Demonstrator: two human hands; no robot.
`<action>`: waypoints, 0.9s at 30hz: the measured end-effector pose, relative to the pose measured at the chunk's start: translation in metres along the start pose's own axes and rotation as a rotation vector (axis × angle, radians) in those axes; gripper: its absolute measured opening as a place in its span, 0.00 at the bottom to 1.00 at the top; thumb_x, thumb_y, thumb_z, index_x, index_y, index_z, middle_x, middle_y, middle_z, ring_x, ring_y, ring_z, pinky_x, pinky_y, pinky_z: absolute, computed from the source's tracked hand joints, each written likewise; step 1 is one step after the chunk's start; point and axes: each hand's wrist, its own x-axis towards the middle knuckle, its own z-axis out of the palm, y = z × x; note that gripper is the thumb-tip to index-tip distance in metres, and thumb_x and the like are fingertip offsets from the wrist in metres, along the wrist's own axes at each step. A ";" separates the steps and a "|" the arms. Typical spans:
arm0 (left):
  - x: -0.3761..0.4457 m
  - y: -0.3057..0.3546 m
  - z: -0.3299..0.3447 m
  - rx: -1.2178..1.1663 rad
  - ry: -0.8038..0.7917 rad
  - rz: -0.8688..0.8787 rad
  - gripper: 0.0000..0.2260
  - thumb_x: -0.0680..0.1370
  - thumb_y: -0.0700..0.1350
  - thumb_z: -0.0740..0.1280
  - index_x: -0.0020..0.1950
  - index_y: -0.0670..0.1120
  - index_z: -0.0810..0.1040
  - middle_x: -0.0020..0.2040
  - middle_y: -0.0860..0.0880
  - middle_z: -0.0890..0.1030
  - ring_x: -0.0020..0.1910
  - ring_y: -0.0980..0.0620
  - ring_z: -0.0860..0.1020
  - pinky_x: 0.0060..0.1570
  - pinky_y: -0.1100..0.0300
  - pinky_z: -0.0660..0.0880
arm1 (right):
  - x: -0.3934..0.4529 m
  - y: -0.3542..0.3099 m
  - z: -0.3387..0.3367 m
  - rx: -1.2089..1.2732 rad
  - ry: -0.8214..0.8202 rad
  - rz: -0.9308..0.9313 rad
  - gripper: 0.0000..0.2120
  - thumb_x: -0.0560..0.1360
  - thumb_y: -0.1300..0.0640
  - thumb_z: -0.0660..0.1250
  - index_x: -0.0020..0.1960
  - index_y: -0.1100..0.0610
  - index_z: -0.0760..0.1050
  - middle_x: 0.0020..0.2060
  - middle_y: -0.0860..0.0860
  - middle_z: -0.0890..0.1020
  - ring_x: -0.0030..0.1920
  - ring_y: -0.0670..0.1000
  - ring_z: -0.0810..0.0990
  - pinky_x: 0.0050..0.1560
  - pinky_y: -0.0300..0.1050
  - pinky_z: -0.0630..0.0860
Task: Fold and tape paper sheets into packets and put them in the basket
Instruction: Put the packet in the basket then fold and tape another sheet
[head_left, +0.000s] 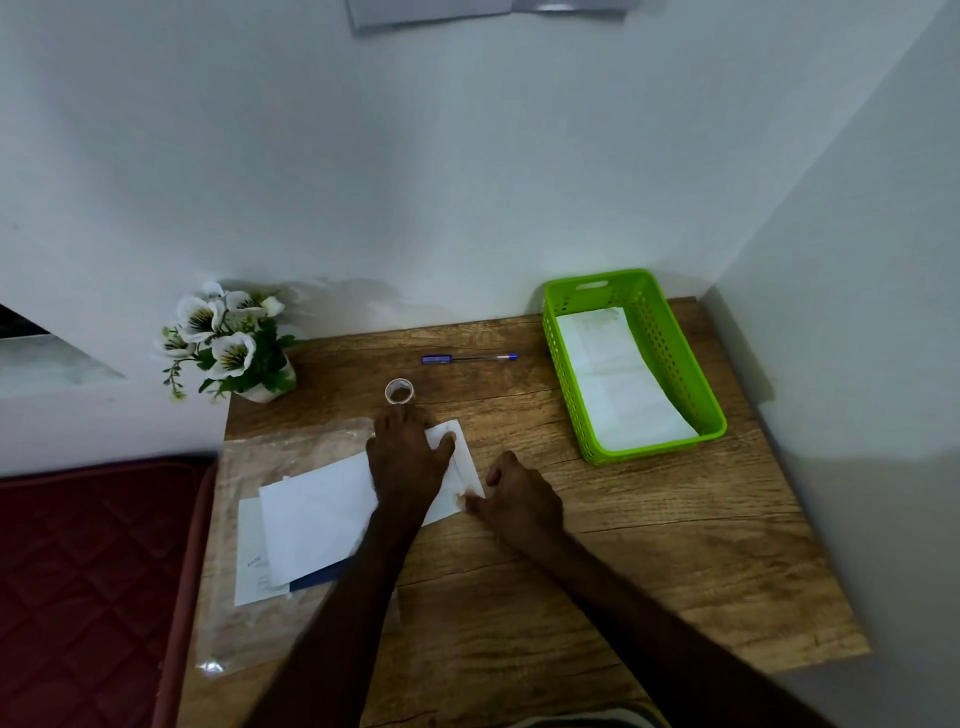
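Observation:
A folded white paper sheet (322, 512) lies across the middle left of the wooden table (649, 561). My left hand (408, 460) lies flat on its right part, fingers spread, pressing it down. My right hand (522, 499) sits at the sheet's right end, fingers curled, with a fingertip pressing the paper's lower right corner. A small roll of clear tape (399, 391) stands just beyond my left hand. The green plastic basket (691, 374) stands at the back right with folded white paper (618, 384) inside it.
More sheets and a dark blue booklet edge (260, 569) lie under the folded sheet, on a clear plastic sleeve (244, 613). A blue pen (468, 358) lies near the back wall. A pot of white flowers (228, 345) stands at the back left corner. A red mattress (88, 582) borders the table's left.

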 end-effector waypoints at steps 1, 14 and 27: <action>0.000 0.001 0.001 0.039 -0.008 0.014 0.18 0.76 0.56 0.72 0.58 0.45 0.81 0.62 0.43 0.79 0.66 0.41 0.73 0.64 0.42 0.71 | 0.000 0.000 0.000 0.006 -0.006 -0.001 0.21 0.69 0.36 0.73 0.50 0.48 0.71 0.46 0.46 0.80 0.46 0.49 0.78 0.42 0.43 0.69; 0.009 0.003 -0.008 0.028 -0.140 0.091 0.13 0.80 0.56 0.67 0.58 0.48 0.80 0.62 0.47 0.79 0.66 0.43 0.72 0.67 0.40 0.64 | 0.001 0.005 -0.002 0.043 -0.010 -0.015 0.16 0.72 0.39 0.73 0.50 0.47 0.72 0.46 0.45 0.81 0.46 0.48 0.79 0.42 0.43 0.69; 0.003 0.003 -0.016 -0.301 -0.148 0.257 0.13 0.82 0.57 0.63 0.52 0.51 0.83 0.49 0.53 0.84 0.52 0.52 0.79 0.57 0.45 0.76 | 0.002 0.025 -0.004 0.322 -0.077 -0.110 0.14 0.70 0.37 0.73 0.41 0.47 0.82 0.29 0.42 0.82 0.28 0.45 0.81 0.45 0.48 0.82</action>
